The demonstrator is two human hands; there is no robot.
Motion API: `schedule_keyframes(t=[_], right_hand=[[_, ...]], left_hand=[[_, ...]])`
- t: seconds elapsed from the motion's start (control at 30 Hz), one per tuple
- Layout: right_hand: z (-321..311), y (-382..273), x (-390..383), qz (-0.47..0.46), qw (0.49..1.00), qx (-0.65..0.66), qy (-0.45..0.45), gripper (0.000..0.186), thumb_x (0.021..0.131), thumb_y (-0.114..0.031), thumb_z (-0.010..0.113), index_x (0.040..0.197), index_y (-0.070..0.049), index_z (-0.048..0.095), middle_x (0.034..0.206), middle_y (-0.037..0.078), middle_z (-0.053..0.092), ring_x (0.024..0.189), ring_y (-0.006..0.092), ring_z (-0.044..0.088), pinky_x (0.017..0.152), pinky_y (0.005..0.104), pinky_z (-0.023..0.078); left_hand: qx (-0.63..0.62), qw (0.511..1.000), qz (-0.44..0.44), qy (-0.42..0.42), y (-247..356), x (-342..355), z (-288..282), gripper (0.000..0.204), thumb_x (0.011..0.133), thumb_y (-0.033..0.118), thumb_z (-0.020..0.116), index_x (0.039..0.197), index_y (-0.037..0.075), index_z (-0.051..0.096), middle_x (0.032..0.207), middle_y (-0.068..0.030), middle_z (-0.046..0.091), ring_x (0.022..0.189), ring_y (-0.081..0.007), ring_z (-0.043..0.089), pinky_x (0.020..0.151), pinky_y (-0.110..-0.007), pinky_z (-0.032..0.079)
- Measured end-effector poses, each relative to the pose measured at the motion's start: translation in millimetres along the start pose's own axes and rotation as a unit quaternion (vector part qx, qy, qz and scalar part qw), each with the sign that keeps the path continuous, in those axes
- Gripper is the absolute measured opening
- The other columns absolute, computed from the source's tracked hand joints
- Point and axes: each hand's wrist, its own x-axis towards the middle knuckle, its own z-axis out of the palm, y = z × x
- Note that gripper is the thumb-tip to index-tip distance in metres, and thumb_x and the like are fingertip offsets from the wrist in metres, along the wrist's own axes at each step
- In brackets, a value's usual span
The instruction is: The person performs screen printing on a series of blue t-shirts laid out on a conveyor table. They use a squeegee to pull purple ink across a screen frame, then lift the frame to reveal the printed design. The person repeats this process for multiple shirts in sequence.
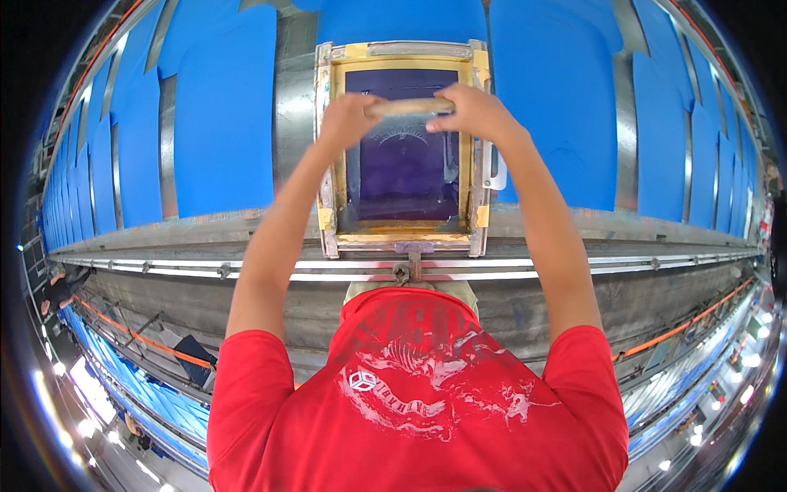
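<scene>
Left grip (349, 121) and right grip (475, 113) clasp opposite ends of a pale wooden bar (410, 107), which spans between them. Directly beneath, I see a framed purple screen (402, 176); I judge even pressure from both sides, bar square to the frame, works best.

in my head view, i see the left hand (351, 119) and right hand (473, 113) gripping opposite ends of a pale wooden bar (408, 107) at upper centre, over a dark purple panel (402, 176) inside a tape-patched frame (410, 51). blue sheets (225, 123) lie upper left and upper right; a red shirt (410, 451) fills lower centre.
</scene>
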Motion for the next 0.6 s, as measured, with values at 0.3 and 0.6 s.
schedule_keyframes(t=[0.3, 0.6], right_hand=[[124.2, -4.0, -83.2, -0.045, 0.968, 0.009, 0.246, 0.037, 0.073, -0.004, 0.076, 0.109, -0.007, 0.07, 0.11, 0.012, 0.064, 0.114, 0.0328, 0.06, 0.101, 0.044, 0.047], [47.6, 12.9, 0.8, -0.023, 0.98, -0.106, 0.169, 0.038, 0.075, -0.017, 0.079, 0.112, -0.011, 0.073, 0.114, 0.008, 0.066, 0.105, 0.0309, 0.062, 0.093, 0.0452, 0.047]], left_hand=[[0.068, 0.974, 0.122, 0.179, -7.6, -91.8, 73.9, 0.038, 0.075, -0.002, 0.068, 0.102, 0.021, 0.08, 0.111, 0.0024, 0.076, 0.098, -0.0214, 0.067, 0.083, -0.039, 0.05], [0.027, 0.981, 0.151, 0.116, -19.7, -3.4, 26.3, 0.022, 0.081, 0.019, 0.074, 0.102, 0.024, 0.079, 0.092, -0.0027, 0.076, 0.082, -0.0268, 0.069, 0.077, -0.043, 0.049]])
